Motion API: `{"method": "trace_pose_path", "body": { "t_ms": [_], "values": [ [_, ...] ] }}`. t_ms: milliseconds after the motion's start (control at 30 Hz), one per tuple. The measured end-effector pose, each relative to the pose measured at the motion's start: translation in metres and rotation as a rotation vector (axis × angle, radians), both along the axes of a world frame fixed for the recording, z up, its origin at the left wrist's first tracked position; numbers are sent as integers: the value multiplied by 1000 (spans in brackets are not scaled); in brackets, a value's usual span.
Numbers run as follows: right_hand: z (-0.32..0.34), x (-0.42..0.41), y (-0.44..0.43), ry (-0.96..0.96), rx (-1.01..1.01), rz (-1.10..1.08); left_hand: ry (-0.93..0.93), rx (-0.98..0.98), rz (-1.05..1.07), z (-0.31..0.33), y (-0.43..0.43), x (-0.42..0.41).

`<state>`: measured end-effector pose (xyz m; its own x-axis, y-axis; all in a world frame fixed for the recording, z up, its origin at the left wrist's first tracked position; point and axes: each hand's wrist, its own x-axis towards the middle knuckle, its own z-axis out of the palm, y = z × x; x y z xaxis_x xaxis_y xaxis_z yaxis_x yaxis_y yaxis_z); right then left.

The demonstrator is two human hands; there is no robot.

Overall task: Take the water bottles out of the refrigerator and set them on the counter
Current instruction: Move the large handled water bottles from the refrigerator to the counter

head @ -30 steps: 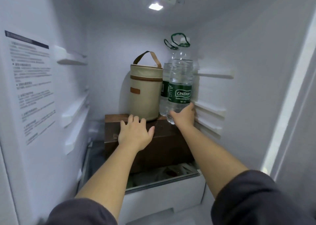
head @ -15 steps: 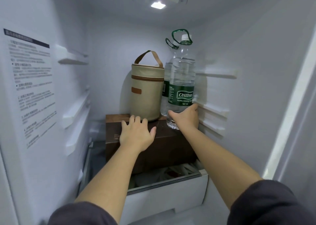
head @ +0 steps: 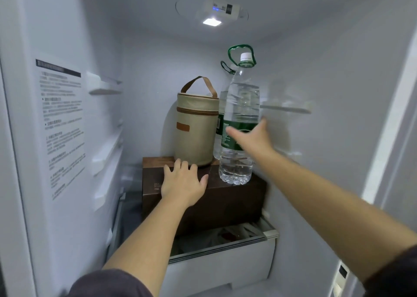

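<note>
Two clear water bottles with green labels and green carry loops stand inside the refrigerator on a brown box (head: 225, 204). The front bottle (head: 242, 98) sits at the box's front right corner. The second bottle (head: 219, 107) is mostly hidden behind it. My right hand (head: 252, 136) is blurred and spread across the front bottle's label, thumb on the left and fingers on the right, not clamped on it. My left hand (head: 182, 183) lies flat on the top front edge of the box, fingers apart, holding nothing.
A beige cylindrical bag (head: 196, 129) with a brown handle stands on the box, touching the bottles' left side. Below the box a white drawer (head: 221, 267) is partly pulled out. Shelf rails (head: 286, 109) jut from both side walls. The door frame runs along the right.
The front bottle came forward to the box's front corner. My right hand left the bottle's base and rose to its label. My left hand stayed on the box.
</note>
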<state>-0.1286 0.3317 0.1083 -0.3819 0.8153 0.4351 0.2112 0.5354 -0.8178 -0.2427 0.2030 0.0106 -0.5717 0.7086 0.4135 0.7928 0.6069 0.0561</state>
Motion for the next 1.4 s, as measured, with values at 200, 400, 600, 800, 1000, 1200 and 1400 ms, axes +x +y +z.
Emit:
{"method": "trace_pose_path", "body": {
  "t_ms": [200,400,600,800,1000,1200,1400],
  "values": [
    [116,-7,-2,65,17,-49,-3,2,12,-1,4,-3],
    [148,-21,6,91,-42,12,29,38,-7,-5,5,-4],
    [143,-30,9,132,-65,27,21,68,-13,-6,5,-5],
    [137,-14,7,190,-7,-2,-46,387,-89,-2,4,3],
    [136,-11,5,189,44,3,-651,610,-557,27,43,26],
    [134,-12,10,212,80,20,-941,651,-665,20,78,28],
    [131,1,2,262,110,28,-884,719,-677,14,77,30]
  ]
}}
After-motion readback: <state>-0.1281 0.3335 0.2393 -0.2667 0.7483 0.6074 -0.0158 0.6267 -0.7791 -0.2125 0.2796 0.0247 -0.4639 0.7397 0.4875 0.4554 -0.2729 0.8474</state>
